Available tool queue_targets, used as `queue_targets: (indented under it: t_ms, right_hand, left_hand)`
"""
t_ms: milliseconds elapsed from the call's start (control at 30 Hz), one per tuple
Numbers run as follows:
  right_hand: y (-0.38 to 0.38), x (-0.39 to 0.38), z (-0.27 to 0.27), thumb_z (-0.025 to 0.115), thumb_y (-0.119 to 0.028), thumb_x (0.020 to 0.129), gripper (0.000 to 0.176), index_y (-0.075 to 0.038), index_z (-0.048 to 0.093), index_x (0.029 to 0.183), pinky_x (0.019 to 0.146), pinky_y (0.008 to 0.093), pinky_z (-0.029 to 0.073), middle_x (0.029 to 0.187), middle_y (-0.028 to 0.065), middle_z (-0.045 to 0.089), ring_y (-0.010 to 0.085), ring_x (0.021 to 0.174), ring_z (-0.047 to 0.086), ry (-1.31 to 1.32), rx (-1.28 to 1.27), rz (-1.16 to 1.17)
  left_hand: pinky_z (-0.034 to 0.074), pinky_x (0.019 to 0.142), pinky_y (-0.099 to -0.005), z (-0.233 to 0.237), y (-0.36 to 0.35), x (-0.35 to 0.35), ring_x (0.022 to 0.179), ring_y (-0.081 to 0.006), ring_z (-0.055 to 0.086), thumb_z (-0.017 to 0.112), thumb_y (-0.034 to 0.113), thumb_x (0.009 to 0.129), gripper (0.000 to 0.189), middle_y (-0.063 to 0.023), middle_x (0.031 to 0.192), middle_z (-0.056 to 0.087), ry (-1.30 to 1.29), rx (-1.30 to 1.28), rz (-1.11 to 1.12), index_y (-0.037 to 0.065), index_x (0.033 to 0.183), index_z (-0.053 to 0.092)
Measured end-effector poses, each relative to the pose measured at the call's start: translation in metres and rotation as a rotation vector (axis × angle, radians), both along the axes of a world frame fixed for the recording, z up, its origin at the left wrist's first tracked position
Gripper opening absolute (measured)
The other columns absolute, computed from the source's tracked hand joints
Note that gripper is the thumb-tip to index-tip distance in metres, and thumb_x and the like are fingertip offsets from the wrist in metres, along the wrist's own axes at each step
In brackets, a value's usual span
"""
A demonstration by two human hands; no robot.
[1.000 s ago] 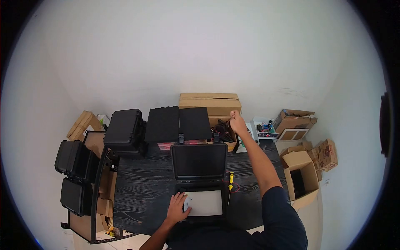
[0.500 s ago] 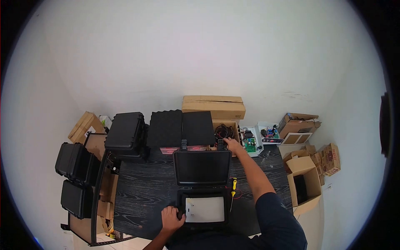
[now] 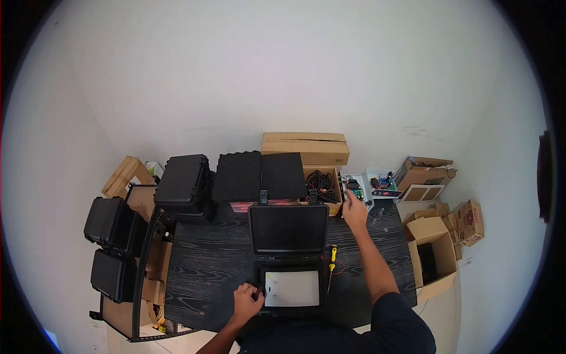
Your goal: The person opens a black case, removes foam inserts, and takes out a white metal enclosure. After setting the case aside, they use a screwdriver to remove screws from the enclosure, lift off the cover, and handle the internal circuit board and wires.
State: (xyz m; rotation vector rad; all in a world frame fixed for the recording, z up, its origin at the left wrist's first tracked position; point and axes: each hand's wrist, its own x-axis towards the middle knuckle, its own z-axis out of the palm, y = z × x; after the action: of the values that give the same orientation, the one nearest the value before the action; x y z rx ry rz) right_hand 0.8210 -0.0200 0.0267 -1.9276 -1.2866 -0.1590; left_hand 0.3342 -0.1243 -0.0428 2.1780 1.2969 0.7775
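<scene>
A hard black case (image 3: 256, 277) lies open in front of me, its lid (image 3: 289, 230) raised and a white panel (image 3: 292, 289) inside. My left hand (image 3: 249, 301) is closed over the case's left edge, its fingers curled on the dark rim. Further off, my right hand (image 3: 355, 211) reaches to the near side of a green circuit board in a white tray (image 3: 367, 190). Its fingers point forward, and I see nothing held in them. Beside that tray, a cardboard box (image 3: 334, 207) holds coiled black cables (image 3: 320, 184). A yellow-handled screwdriver (image 3: 332, 268) lies right of the case.
Black foam sheets (image 3: 239, 177) rest behind the lid, with a long carton (image 3: 305, 147) at the wall. Black cases (image 3: 184, 183) are stacked at the left. Another electronics tray (image 3: 383, 184) sits at the right rear. An open carton (image 3: 433, 259) stands beyond the table's right edge.
My right hand has moved right, from the cable box to the circuit-board tray. The left hand stays at the case's left edge. The view has shifted slightly.
</scene>
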Motion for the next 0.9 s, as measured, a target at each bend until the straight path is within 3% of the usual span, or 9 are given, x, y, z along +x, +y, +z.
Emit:
queue_targets:
  t_ms: [67, 167, 233, 267, 333, 433, 567, 733, 900]
  right_hand:
    - [-0.024, -0.020, -0.006, 0.060, -0.004, 0.097, 0.028, -0.002, 0.070, 0.123, 0.074, 0.0416, 0.059, 0.099, 0.0176, 0.078, 0.0332, 0.084, 0.077, 0.153, 0.248, 0.110]
    - [-0.076, -0.092, 0.018, 0.060, -0.004, 0.100, 0.015, -0.001, 0.074, 0.104, 0.069, 0.0312, 0.058, 0.092, 0.0101, 0.076, 0.0140, 0.080, 0.073, 0.319, 0.150, 0.338]
    - [-0.100, -0.134, 0.017, 0.065, -0.002, 0.096, 0.022, -0.003, 0.072, 0.116, 0.078, 0.0318, 0.059, 0.107, 0.0088, 0.076, 0.0146, 0.087, 0.072, 0.488, -0.033, 0.612]
    - [-0.109, -0.146, 0.006, 0.068, -0.002, 0.094, 0.041, -0.006, 0.065, 0.135, 0.088, 0.0332, 0.060, 0.126, 0.0104, 0.071, 0.0156, 0.104, 0.070, 0.556, -0.176, 0.834]
    - [-0.128, -0.181, 0.024, 0.071, -0.004, 0.094, 0.061, -0.009, 0.052, 0.151, 0.096, 0.0352, 0.058, 0.136, 0.0092, 0.065, 0.0170, 0.120, 0.064, 0.507, -0.261, 0.991]
    - [-0.142, -0.213, 0.022, 0.072, -0.003, 0.096, 0.067, -0.010, 0.044, 0.157, 0.098, 0.0357, 0.058, 0.137, 0.0068, 0.064, 0.0173, 0.125, 0.062, 0.843, -0.343, 1.027]
    - [-0.146, -0.219, -0.001, 0.064, -0.003, 0.103, 0.057, -0.010, 0.045, 0.156, 0.085, 0.0312, 0.061, 0.131, 0.0062, 0.067, 0.0109, 0.104, 0.068, 1.191, -0.181, 0.918]
    - [-0.157, -0.203, 0.023, 0.060, -0.013, 0.109, 0.031, -0.003, 0.065, 0.139, 0.074, 0.0249, 0.059, 0.106, 0.0023, 0.074, 0.0068, 0.088, 0.068, 1.132, -0.102, 0.783]
    - [-0.163, -0.198, 0.037, 0.063, -0.011, 0.107, 0.026, -0.004, 0.071, 0.131, 0.067, 0.0227, 0.058, 0.102, 0.0027, 0.074, 0.0065, 0.080, 0.068, 1.107, 0.081, 0.547]
  left_hand:
    - [0.050, 0.078, -0.0431, 0.019, 0.002, 0.011, 0.086, -0.0271, 0.063, 0.075, 0.015, 0.086, 0.010, -0.0083, 0.088, 0.066, -0.161, -0.044, -0.008, 0.006, 0.086, 0.071]
    - [0.050, 0.074, -0.0334, 0.047, 0.002, 0.028, 0.081, -0.0141, 0.061, 0.072, 0.017, 0.097, 0.015, -0.0050, 0.088, 0.067, -0.375, -0.370, 0.005, 0.004, 0.090, 0.070]
    - [0.048, 0.073, -0.0278, 0.055, 0.001, 0.039, 0.081, -0.0071, 0.058, 0.068, 0.020, 0.103, 0.019, -0.0025, 0.088, 0.066, -0.491, -0.534, -0.016, 0.003, 0.095, 0.069]
    - [0.047, 0.072, -0.0258, 0.057, 0.002, 0.044, 0.082, -0.0048, 0.056, 0.066, 0.022, 0.106, 0.021, -0.0012, 0.088, 0.065, -0.542, -0.540, -0.048, 0.002, 0.098, 0.068]
    - [0.048, 0.072, -0.0246, 0.077, 0.003, 0.058, 0.081, -0.0045, 0.056, 0.061, 0.021, 0.110, 0.020, 0.0012, 0.091, 0.065, -0.656, -0.541, -0.133, 0.002, 0.110, 0.066]
    - [0.048, 0.075, -0.0233, 0.094, 0.010, 0.063, 0.082, -0.0055, 0.056, 0.060, 0.019, 0.110, 0.017, 0.0025, 0.091, 0.063, -0.827, -0.784, -0.183, 0.003, 0.113, 0.065]
    - [0.046, 0.076, -0.0208, 0.122, 0.013, 0.074, 0.082, -0.0053, 0.056, 0.062, 0.012, 0.108, 0.007, 0.0039, 0.093, 0.061, -0.819, -0.701, -0.242, 0.005, 0.109, 0.064]
    - [0.063, 0.083, -0.0361, 0.127, 0.015, 0.071, 0.082, -0.0088, 0.064, 0.063, 0.016, 0.108, 0.010, -0.0011, 0.095, 0.065, -0.966, -1.079, -0.265, 0.009, 0.108, 0.057]
    - [0.061, 0.081, -0.0337, 0.119, 0.001, 0.089, 0.083, -0.0101, 0.064, 0.062, 0.017, 0.109, 0.011, -0.0013, 0.093, 0.064, -1.025, -1.079, -0.212, 0.010, 0.107, 0.054]
